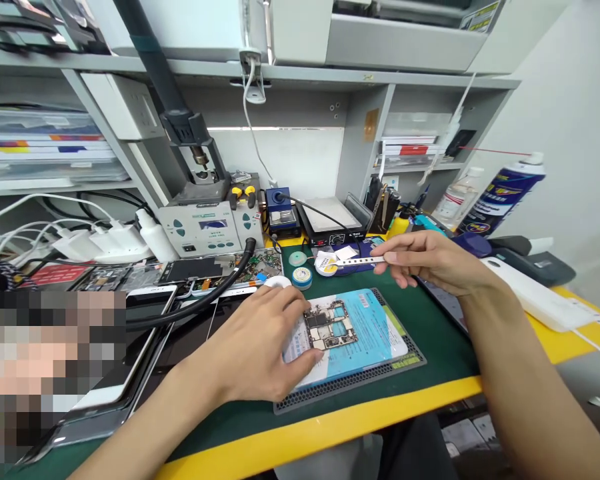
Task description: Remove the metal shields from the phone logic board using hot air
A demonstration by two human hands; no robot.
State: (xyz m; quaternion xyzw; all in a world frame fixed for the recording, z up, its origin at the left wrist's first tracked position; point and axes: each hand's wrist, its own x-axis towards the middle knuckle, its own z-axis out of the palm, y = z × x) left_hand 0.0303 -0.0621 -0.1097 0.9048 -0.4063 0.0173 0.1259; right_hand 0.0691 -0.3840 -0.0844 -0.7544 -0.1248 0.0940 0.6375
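My left hand lies at the left edge of a blue and white package, its thumb and fingers spread around a circuit board that rests on top. Beneath the package is a dark perforated mat. My right hand is raised to the right of the board, pinching a thin white strip with dark marks between thumb and fingers. The strip points left, its tip over a round white-labelled item.
Solder-like spools stand behind the package. A black hose curves over tablets at left. Behind are a control station and a black device. A white power strip and spray can are at right.
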